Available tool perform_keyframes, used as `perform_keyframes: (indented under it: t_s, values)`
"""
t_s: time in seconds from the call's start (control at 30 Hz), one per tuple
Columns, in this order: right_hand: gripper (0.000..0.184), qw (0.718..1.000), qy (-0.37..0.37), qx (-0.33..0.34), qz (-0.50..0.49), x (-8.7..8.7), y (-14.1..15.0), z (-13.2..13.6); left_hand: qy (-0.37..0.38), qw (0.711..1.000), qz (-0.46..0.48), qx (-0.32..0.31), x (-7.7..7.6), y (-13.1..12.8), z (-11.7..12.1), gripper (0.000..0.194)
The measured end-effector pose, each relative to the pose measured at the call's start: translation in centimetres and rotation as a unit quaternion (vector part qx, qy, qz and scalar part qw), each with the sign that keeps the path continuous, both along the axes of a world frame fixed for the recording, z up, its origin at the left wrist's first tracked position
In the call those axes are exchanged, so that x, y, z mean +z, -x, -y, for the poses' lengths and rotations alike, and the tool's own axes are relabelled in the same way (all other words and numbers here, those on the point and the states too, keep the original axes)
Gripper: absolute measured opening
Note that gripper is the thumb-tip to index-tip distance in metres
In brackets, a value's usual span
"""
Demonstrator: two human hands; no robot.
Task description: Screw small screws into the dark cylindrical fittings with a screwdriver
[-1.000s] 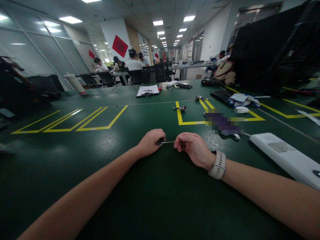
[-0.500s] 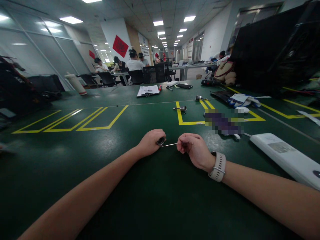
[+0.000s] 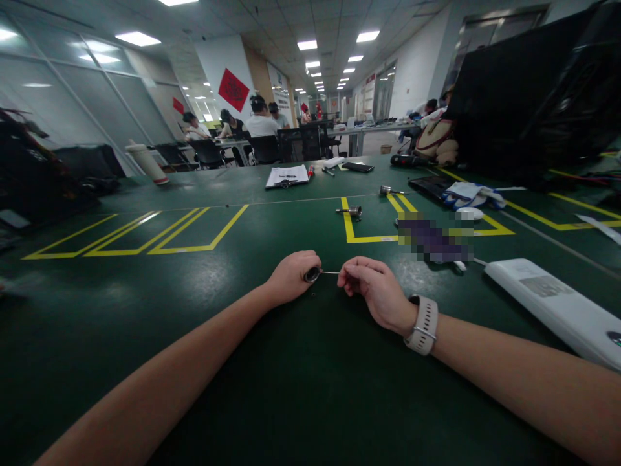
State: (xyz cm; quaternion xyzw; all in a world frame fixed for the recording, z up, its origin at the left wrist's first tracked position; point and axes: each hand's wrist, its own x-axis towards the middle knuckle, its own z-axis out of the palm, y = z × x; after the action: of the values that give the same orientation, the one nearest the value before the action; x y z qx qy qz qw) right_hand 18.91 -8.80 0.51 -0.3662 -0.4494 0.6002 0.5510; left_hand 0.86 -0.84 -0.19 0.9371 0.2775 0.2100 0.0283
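white tumbler (image 3: 148, 163): stands on the green surface (image 3: 301, 388), far beyond the left hand (image 3: 292, 275) and well to its left
left yellow tape (image 3: 187, 250): laid in outlines on the surface, ahead of the left hand and to its left
clipboard (image 3: 287, 175): well beyond the left hand, nearly straight ahead of it, with white paper on it
left hand: fingers curled closed around the metal cup (image 3: 312, 274)
metal cup: in the left hand, at its right side, with its round opening showing; the fingers hide much of its body
small dark bit (image 3: 313, 294): on the surface, just to the near side of the left hand; too small to identify
thin metal rod (image 3: 330, 272): crosses the gap between the hands, one end in the right hand (image 3: 367, 289), the other by the rim of the metal cup; contact there cannot be told
metal part (image 3: 357, 211): lies beyond the right hand, its shaft pointing left
right hand: fingertips pinched on the thin metal rod
second metal part (image 3: 385, 190): farther beyond the right hand, its shaft pointing right
pale watch strap (image 3: 425, 325): around the wrist, just behind the right hand
purple item (image 3: 431, 237): beyond the right hand, to its right; pixelated
white oblong device (image 3: 548, 304): well to the right of the right hand
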Motion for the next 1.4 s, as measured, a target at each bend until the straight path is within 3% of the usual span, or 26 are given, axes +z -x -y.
perform_keyframes:
  t_s: [0.2, 0.4, 0.57, 0.77, 1.0, 1.13, 1.4]
  values:
    - [0.014, 0.993, -0.034, 0.065, 0.090, 0.21, -0.11, 0.30, -0.015, 1.000, 0.018, 0.018, 0.16, -0.02, 0.11, 0.016]
    - [0.016, 0.989, -0.048, 0.093, 0.103, 0.32, -0.12, 0.24, -0.012, 0.998, 0.051, 0.043, 0.18, 0.01, 0.08, 0.018]
    - [0.018, 0.990, -0.087, 0.050, 0.098, -0.23, -0.26, 0.17, 0.003, 0.998, 0.036, 0.044, 0.11, -0.01, 0.04, 0.015]
    - [0.017, 0.979, -0.109, 0.019, 0.173, 0.04, -0.28, 0.31, -0.008, 1.000, 0.003, 0.023, -0.02, 0.13, -0.12, 0.008]
    - [0.017, 0.998, -0.024, 0.041, 0.036, 0.00, -0.42, -0.40, 0.010, 1.000, 0.025, -0.016, 0.11, 0.23, -0.03, 0.009]
    - [0.018, 0.998, -0.014, 0.054, 0.024, 0.15, -0.47, -0.45, 0.032, 0.998, 0.059, -0.018, 0.21, 0.17, 0.11, 0.010]
    - [0.017, 0.988, -0.100, 0.007, 0.120, -0.08, -0.19, 0.22, -0.018, 0.999, 0.016, 0.031, 0.05, 0.23, 0.01, 0.009]
